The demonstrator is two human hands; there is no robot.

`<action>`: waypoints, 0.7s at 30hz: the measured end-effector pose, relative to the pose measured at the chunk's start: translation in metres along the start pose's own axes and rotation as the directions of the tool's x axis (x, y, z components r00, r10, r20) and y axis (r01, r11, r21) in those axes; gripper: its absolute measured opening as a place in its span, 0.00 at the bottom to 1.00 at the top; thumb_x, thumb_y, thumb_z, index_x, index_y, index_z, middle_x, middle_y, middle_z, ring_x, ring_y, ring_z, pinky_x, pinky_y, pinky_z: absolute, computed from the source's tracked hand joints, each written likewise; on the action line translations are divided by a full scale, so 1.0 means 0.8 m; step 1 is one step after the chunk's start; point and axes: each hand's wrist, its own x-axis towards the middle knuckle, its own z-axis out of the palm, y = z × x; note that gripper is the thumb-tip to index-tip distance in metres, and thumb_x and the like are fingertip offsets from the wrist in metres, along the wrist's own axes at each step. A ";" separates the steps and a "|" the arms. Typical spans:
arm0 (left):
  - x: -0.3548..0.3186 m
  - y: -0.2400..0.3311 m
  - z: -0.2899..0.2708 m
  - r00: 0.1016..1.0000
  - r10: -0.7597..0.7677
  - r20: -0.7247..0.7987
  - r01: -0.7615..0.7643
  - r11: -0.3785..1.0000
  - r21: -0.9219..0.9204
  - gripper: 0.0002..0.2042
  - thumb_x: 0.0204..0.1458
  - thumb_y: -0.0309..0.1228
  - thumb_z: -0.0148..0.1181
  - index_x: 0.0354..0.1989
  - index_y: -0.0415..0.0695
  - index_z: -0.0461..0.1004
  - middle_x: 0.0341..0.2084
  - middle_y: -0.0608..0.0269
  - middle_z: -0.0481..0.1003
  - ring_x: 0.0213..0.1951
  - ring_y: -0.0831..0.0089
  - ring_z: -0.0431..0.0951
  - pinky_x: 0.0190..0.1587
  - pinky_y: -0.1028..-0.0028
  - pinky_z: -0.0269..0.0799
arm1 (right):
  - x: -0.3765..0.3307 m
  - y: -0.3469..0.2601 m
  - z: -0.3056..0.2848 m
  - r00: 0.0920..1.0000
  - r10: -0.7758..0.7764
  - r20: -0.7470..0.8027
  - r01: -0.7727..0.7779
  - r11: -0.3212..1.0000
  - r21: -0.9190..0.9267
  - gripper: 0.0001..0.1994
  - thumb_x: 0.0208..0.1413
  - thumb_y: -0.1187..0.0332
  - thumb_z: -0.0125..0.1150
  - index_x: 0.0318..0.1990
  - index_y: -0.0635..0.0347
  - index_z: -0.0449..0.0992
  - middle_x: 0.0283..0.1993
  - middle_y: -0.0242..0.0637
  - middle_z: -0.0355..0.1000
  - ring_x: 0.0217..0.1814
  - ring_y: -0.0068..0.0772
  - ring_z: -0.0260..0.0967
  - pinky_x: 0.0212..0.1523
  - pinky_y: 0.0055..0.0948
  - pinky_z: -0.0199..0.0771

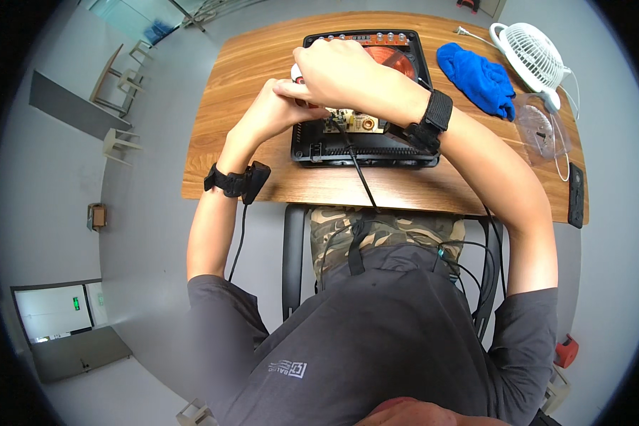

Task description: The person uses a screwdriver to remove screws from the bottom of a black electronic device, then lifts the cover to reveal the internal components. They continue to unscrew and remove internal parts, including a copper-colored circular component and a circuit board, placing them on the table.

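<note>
Meeting over the opened black cooker [387, 147] on the bench [241, 64], the left hand [277, 110] and right hand [337, 71], fingers curled, partly hide a red-and-white item [296, 73]; whether either grips it, I cannot tell.

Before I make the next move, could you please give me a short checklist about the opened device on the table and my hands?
1. Black case resting on the table: ok, its open side faces up.
2. Circuit board in sight: not ok, only partly; the hands cover some of the case.
3. Reddish coil uncovered: not ok, the right hand and forearm hide part of it.
4. Grip of the left hand and right hand: cannot tell, what they hold is mostly hidden.
5. Black cord unplugged: cannot tell, its end is not visible.
6. Blue cloth and white fan away from the case: ok, both lie to its right.
</note>
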 end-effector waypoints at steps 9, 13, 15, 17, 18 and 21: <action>-0.002 0.000 0.006 0.999 0.033 -0.017 -0.030 0.987 0.157 0.12 0.45 0.32 0.75 0.32 0.37 0.82 0.25 0.60 0.81 0.29 0.74 0.80 0.36 0.73 0.76 | 0.008 0.005 0.006 0.996 0.003 0.086 -0.014 0.993 0.116 0.20 0.58 0.52 0.55 0.38 0.64 0.76 0.32 0.51 0.78 0.36 0.52 0.79 0.39 0.48 0.77; 0.003 0.005 0.002 0.999 -0.018 0.036 0.012 0.989 0.150 0.13 0.46 0.32 0.74 0.35 0.38 0.81 0.27 0.61 0.81 0.30 0.74 0.79 0.37 0.72 0.75 | 0.011 0.015 -0.004 0.987 -0.002 0.162 -0.021 0.990 0.143 0.21 0.58 0.51 0.55 0.40 0.66 0.72 0.33 0.52 0.78 0.36 0.53 0.78 0.39 0.48 0.76; 0.001 0.018 -0.011 0.995 -0.004 0.102 -0.010 0.991 0.137 0.13 0.47 0.33 0.74 0.37 0.38 0.81 0.28 0.61 0.80 0.31 0.75 0.78 0.38 0.72 0.75 | 0.010 0.017 -0.009 0.982 -0.001 0.190 -0.029 0.987 0.156 0.23 0.57 0.51 0.56 0.42 0.68 0.71 0.34 0.54 0.77 0.37 0.54 0.77 0.39 0.48 0.76; 0.001 0.007 -0.012 0.997 -0.007 0.079 0.004 0.999 0.041 0.12 0.48 0.33 0.72 0.36 0.39 0.82 0.26 0.60 0.80 0.29 0.74 0.78 0.36 0.72 0.73 | 0.009 0.016 -0.014 0.977 -0.008 0.215 -0.023 0.990 0.139 0.24 0.57 0.50 0.57 0.41 0.69 0.71 0.34 0.54 0.77 0.37 0.54 0.77 0.40 0.47 0.76; 0.001 0.002 -0.011 0.998 -0.012 0.065 0.012 1.000 -0.005 0.11 0.48 0.33 0.72 0.35 0.39 0.82 0.25 0.60 0.81 0.28 0.73 0.78 0.35 0.71 0.73 | 0.010 0.014 -0.016 0.974 -0.014 0.228 -0.017 0.991 0.131 0.25 0.57 0.49 0.57 0.41 0.69 0.71 0.34 0.54 0.77 0.37 0.54 0.77 0.40 0.47 0.76; 0.001 -0.003 -0.005 0.999 0.008 0.048 -0.008 1.000 -0.011 0.10 0.47 0.31 0.73 0.35 0.39 0.83 0.24 0.62 0.80 0.28 0.77 0.76 0.35 0.73 0.72 | 0.015 0.010 -0.015 0.984 -0.022 0.175 0.019 1.000 0.022 0.26 0.57 0.47 0.56 0.42 0.69 0.74 0.34 0.53 0.78 0.37 0.53 0.78 0.40 0.44 0.78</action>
